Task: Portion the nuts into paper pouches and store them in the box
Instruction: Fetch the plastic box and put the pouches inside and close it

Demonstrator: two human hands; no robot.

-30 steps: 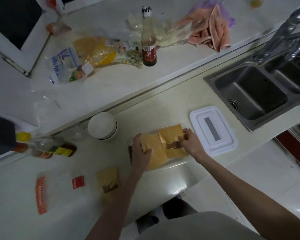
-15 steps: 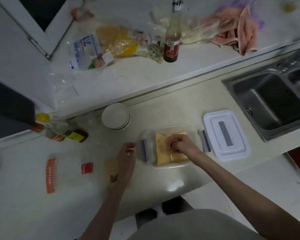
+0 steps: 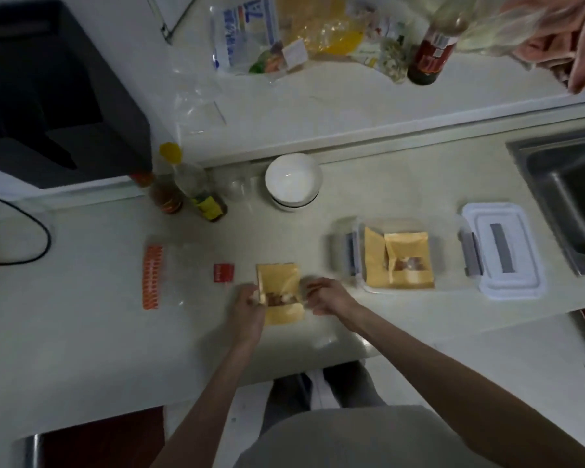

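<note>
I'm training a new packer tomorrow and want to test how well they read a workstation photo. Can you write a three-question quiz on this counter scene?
1. True or false: the clear box already has its white lid clipped on.
2. How many paper pouches lie inside the box?
A. none
B. two
C. four
3. Fill in: the pouch on the counter is flanked by the left hand and the right hand, and sits just to the right of a small ____ packet.

Key: 1 false, the lid lies on the counter beside the box; 2 B; 3 red.
</note>
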